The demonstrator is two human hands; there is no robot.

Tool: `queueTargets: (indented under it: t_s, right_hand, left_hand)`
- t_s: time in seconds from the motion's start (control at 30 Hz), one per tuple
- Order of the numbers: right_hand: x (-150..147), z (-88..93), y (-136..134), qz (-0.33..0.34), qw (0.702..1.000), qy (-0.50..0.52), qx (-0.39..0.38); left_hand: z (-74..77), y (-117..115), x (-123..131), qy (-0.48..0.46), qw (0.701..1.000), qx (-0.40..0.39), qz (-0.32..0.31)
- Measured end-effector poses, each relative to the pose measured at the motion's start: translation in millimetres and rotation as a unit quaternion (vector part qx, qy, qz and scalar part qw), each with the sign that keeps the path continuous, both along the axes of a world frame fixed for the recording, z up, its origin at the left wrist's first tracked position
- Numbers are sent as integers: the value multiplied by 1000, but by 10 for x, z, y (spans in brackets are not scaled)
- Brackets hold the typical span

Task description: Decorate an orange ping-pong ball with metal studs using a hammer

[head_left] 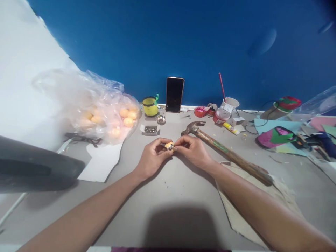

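Note:
My left hand [153, 156] and my right hand [192, 149] meet at the middle of the grey table [168, 196]. Together they pinch a small orange ball [169, 145] that is partly covered with shiny silver bits. The left fingers curl under and around the ball. The right fingertips press against its right side. Both hands rest low on the table. A hammer [225, 150] with a wooden handle lies just behind my right hand, its head pointing left.
A clear plastic bag [105, 108] of orange balls sits at the back left. A small box of silver pins [150, 130], a yellow cup [149, 105], an upright phone [174, 94] and craft clutter [278, 136] line the blue wall. White paper [101, 164] lies left; cloth [252, 210] lies right.

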State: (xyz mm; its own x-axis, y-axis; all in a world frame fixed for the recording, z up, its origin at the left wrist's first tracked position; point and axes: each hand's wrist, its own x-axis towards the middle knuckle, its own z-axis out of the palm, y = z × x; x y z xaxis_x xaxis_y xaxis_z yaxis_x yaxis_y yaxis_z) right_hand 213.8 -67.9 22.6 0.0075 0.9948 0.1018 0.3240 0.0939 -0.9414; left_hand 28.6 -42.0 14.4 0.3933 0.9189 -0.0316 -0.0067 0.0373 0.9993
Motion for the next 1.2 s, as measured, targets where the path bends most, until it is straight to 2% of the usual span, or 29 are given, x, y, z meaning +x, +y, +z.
queueTargets:
  t_s: [0.1, 0.27, 0.4, 0.47, 0.53, 0.67, 0.77, 0.93, 1.03, 1.13, 1.2]
  right_hand:
    - [19, -34, -1, -2, 1000, -12, 9]
    - [134, -168, 47, -55, 989, -107, 89]
    - [288, -208, 110, -116, 952, -241, 151]
    - [364, -185, 128, -133, 927, -311, 159]
    - [425, -149, 139, -154, 903, -378, 133]
    - [480, -75, 152, -183, 865, -467, 21]
    - [493, -39, 156, -184, 859, -477, -34]
    - [553, -17, 180, -187, 846, -493, -79]
    - [592, -15, 213, -166, 834, -517, -101]
    - [603, -15, 229, -156, 826, -531, -107]
    - [579, -4, 212, -155, 823, -540, -89]
  left_hand:
    - [13, 29, -5, -26, 1000, -13, -8]
    - [-30, 93, -49, -92, 994, -54, -18]
    - [-21, 126, -65, -128, 985, -115, -12]
    - [15, 129, -64, -128, 983, -130, -8]
    - [53, 127, -67, -128, 983, -134, -14]
    - [87, 124, -84, -128, 980, -149, -43]
    - [78, 125, -89, -136, 975, -168, -48]
    - [88, 138, -79, -168, 969, -180, -26]
    - [105, 133, -88, -133, 980, -145, -21]
    - [92, 111, -108, -5, 999, -40, -11]
    - [65, 98, -118, 75, 997, 34, 5]
